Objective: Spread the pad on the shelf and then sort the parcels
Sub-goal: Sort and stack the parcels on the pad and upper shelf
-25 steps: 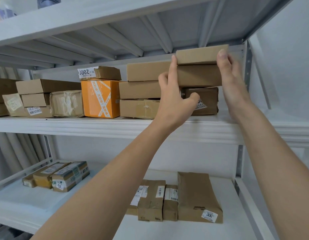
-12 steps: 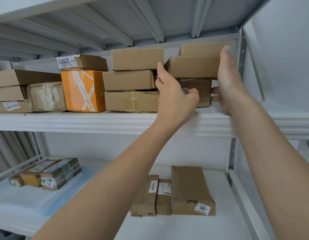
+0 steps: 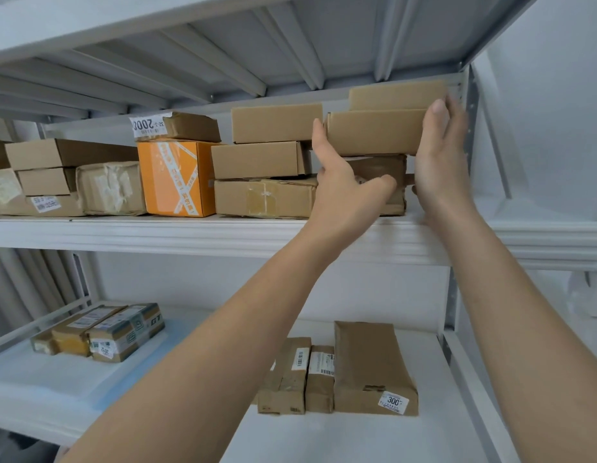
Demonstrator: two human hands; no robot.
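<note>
Two hands, left hand [image 3: 344,192] and right hand [image 3: 439,162], press straight fingers against a plain brown cardboard box [image 3: 374,132] between them, far right of a label reading "2000" [image 3: 146,124].

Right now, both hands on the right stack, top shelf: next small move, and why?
Probably nudge the middle box back, square with the stack. The left hand touches its left end, the right hand its right, and it overhangs the darker box beneath.

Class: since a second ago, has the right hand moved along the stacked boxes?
Yes. The right hand has slid down from gripping the top box to press the second box, beside the shelf upright.
</note>
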